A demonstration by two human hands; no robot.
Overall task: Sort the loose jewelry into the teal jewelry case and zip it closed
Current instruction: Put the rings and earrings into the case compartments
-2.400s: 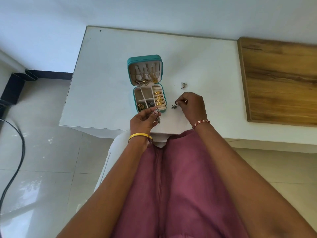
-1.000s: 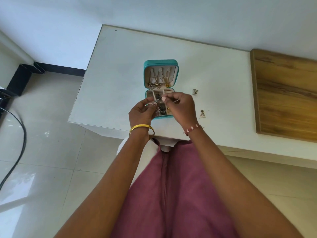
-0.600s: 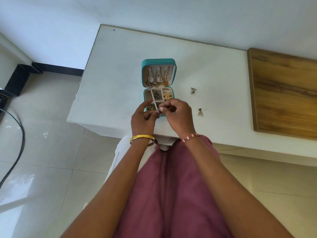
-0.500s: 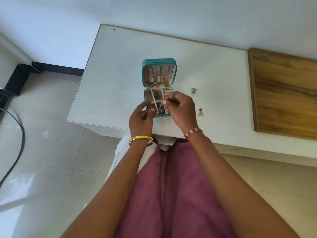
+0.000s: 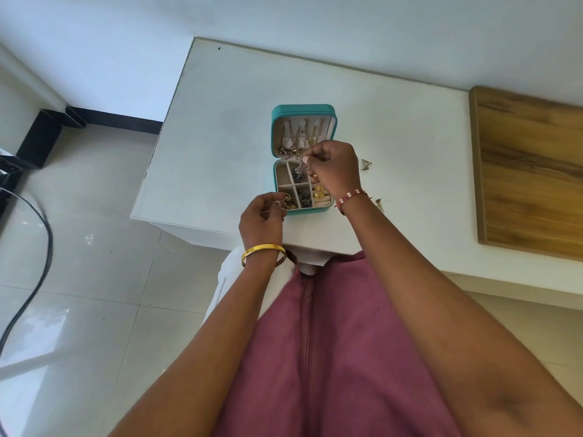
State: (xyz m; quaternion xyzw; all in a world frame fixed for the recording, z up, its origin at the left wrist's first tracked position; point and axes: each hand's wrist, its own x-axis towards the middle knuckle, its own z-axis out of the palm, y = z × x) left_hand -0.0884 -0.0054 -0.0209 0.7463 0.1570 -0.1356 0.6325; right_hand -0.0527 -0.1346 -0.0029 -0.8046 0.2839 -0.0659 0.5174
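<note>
1. We see the teal jewelry case [image 5: 303,109] open on the white table [image 5: 220,127], chains in its lid, gold rings [image 5: 319,194] and dark pieces in its compartments.
2. Our right hand [image 5: 334,168] pinches a silver earring [image 5: 299,168] over the upper middle compartment (two loose earrings [image 5: 366,164] lie rightward).
3. Our left hand [image 5: 262,217], fingers curled (contents unclear), has parted from the right since half a second ago.

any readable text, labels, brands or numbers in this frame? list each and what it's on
None: no legible text, brand, number or sign shows in the head view.
Teal jewelry case: no logo or lettering shows on its outside or lining.
Gold bangle and beaded bracelet: any engraving is too small to tell.
White table and wooden board: no markings, only a small dark speck near the table's far corner.
</note>
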